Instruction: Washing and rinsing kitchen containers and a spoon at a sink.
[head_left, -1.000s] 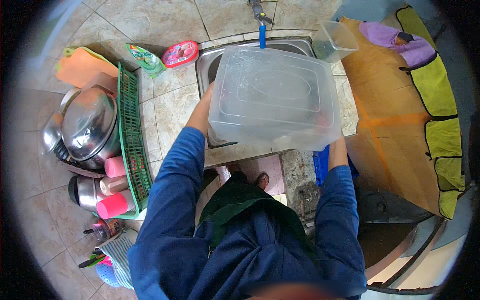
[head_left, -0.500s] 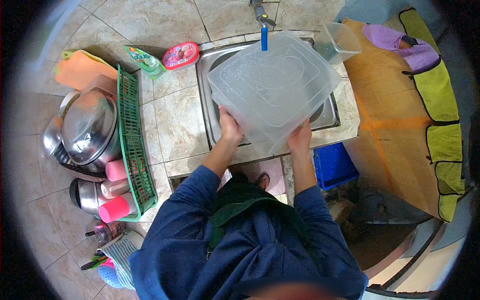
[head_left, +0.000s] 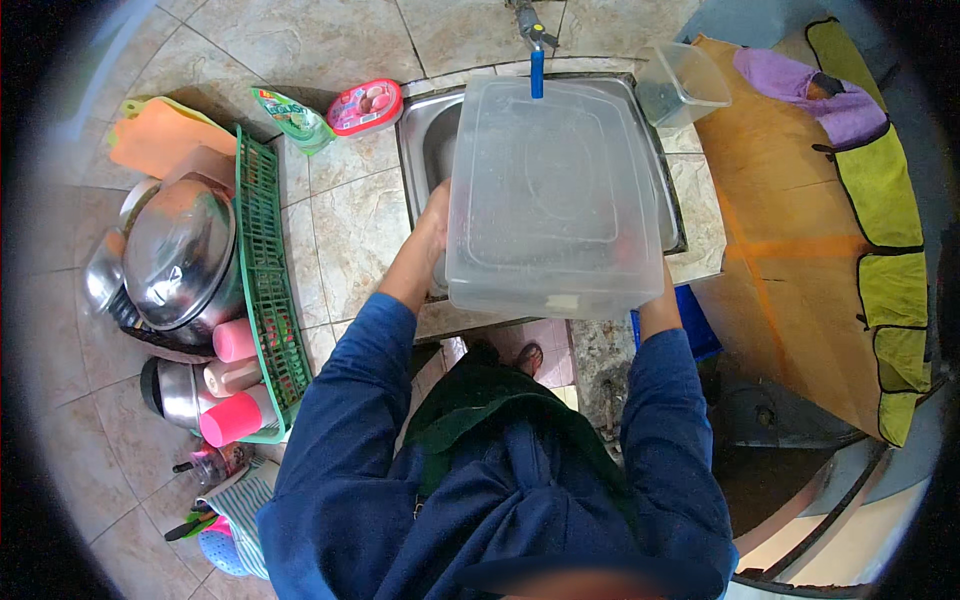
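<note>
A large, clear rectangular plastic storage box [head_left: 555, 190] is held over the metal sink [head_left: 437, 130], its broad flat face turned up and wet-looking. My left hand [head_left: 436, 218] grips its left side, with the fingers partly hidden by the box. On the opposite side my right hand [head_left: 657, 300] supports the lower right corner; little more than the wrist shows, and its fingers are behind the plastic. The tap with a blue spout [head_left: 537, 75] reaches over the far edge of the box.
Left of the sink stands a green dish rack [head_left: 265, 270] with pots and pink cups. A green pouch [head_left: 295, 120] and a pink-lidded tub [head_left: 365, 107] sit behind it. A clear container [head_left: 685, 88] stands at the sink's right corner, beside a brown board [head_left: 775, 220] with cloths.
The box has turned from a slanted position to nearly straight and come slightly nearer. My left hand has moved up along its side; my right hand has shifted right and is now mostly hidden.
</note>
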